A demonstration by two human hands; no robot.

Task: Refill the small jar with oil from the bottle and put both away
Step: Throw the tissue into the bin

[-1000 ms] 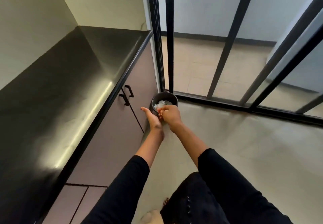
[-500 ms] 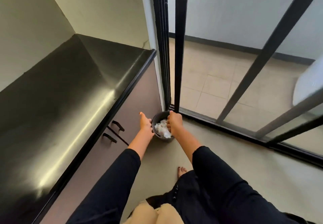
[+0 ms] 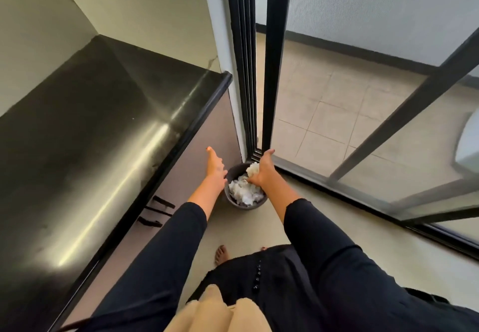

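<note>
Right hand (image 3: 262,172) now lower, around bin (image 3: 246,207) tissue (image 3: 252,168)

- Floor (image 3: 337,228): pale, smooth, running up to the black door track (image 3: 337,179).
- Small dark round bin (image 3: 249,206) stands upright on the floor, in the corner between cabinet front (image 3: 207,134) and door track. It holds crumpled white paper (image 3: 242,193).
- Bare foot (image 3: 222,254) flat on the floor, near the bin.
- Worktop (image 3: 90,137): black, glossy, light streak along it.

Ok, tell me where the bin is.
Head view, centre: the bin stands on the floor in the corner between the cabinet and the door frame, left hand beside it, right hand over it.
</note>
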